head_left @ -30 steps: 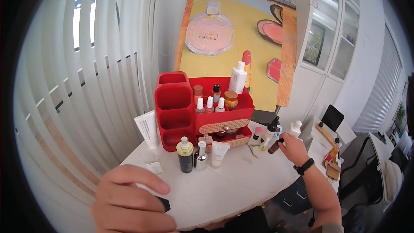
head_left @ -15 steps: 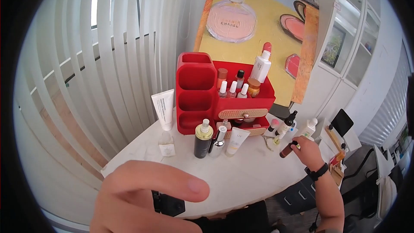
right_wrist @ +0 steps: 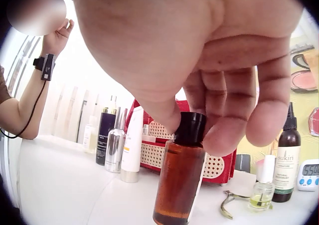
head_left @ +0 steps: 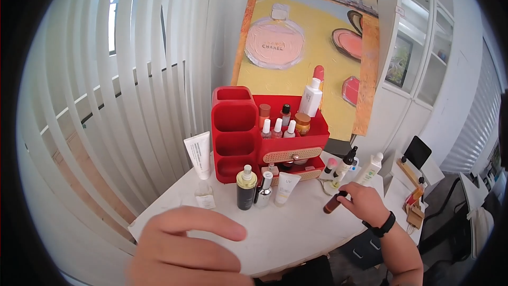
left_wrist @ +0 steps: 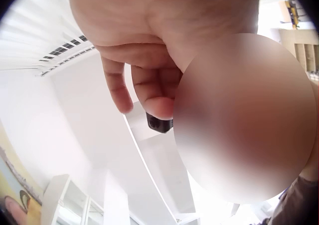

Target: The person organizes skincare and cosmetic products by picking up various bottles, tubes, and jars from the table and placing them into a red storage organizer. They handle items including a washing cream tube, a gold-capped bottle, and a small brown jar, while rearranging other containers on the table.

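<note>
Pinching amber bottle [head_left: 333, 203] by its cap in my right hand [head_left: 360, 203], 4 o'clock of red organizer [head_left: 235, 127]; left hand [head_left: 185, 254] raised, fingers loosely curled, ungrasping.

Daylight enters through the white vertical window blinds [head_left: 132, 74] at nine o'clock, giving bright, even illumination with faint shadows. Fisheye distortion bends all edges, with black vignetting at the corners. The near left hand [head_left: 185, 254] at six o'clock is soft; the wrist views are overexposed.
</note>
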